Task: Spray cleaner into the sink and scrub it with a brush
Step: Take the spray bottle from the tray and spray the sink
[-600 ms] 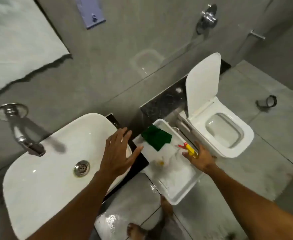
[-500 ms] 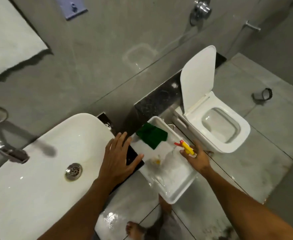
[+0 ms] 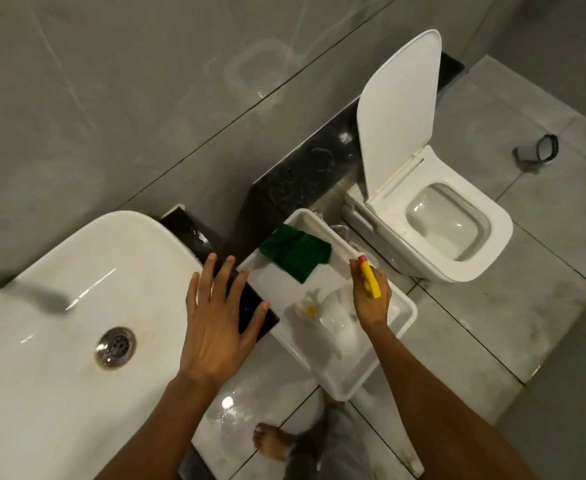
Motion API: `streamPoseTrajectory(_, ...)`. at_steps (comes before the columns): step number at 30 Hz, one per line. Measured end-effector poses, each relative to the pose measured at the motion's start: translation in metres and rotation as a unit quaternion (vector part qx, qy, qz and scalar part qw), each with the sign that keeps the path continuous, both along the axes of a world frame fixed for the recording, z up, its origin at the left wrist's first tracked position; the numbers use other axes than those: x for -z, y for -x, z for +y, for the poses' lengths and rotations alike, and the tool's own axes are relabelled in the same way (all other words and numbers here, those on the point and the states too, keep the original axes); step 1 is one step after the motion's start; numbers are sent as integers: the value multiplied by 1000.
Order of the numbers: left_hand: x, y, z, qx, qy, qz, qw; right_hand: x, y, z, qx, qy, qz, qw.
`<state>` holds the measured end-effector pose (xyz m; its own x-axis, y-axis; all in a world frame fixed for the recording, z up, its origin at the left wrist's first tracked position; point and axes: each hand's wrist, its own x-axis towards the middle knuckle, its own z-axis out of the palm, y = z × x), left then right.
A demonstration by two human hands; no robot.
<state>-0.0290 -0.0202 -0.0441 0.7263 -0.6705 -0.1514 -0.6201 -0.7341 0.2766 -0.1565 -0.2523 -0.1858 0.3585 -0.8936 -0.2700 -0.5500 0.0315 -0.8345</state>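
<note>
The white oval sink [image 3: 42, 306] fills the lower left, with a metal drain [image 3: 114, 346] in its bowl. My left hand [image 3: 217, 323] hovers flat with spread fingers over the sink's right rim and the black counter [image 3: 250, 306]. My right hand [image 3: 371, 299] is closed around a spray bottle [image 3: 369, 277] with a yellow head and red nozzle, held above a white plastic tub [image 3: 381, 362]. A green scrub cloth [image 3: 296, 252] lies in the tub's far end. A clear bottle with a yellow cap [image 3: 310, 308] also lies inside. No brush is visible.
A white toilet [image 3: 447, 220] with its lid raised stands right of the tub. Grey tiled wall is behind, wet grey floor tiles below. My bare foot [image 3: 274, 441] is on the floor. A small dark object [image 3: 537, 150] lies on the floor at far right.
My right hand has lifted the spray bottle a little higher above the tub. The view has swung right and down, so the tap has left the frame. My left hand stays over the sink's rim.
</note>
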Motion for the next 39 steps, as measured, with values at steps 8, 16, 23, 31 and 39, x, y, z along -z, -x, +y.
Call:
streamPoseTrajectory(8, -3, -2, 23, 39, 65, -18, 997, -48, -9, 40, -180, -26, -82, 980)
streamPoseTrajectory(16, -17, -1, 146, -162, 117, -35, 979, -156, -26, 120, -317, -197, -107, 922)
streamPoseTrajectory(23, -9, 13, 270, -396, 116, -86, 907, -201, -29, 212, -450, -230, -13, 863)
streamPoseTrajectory(31, 2, 0, 311, -376, 122, -39, 918, -187, -14, 281, -435, -206, 38, 876)
streamPoseTrajectory(39, -8, 3, 311, -457, 212, -90, 859, -189, -11, 303, -414, -225, 45, 881)
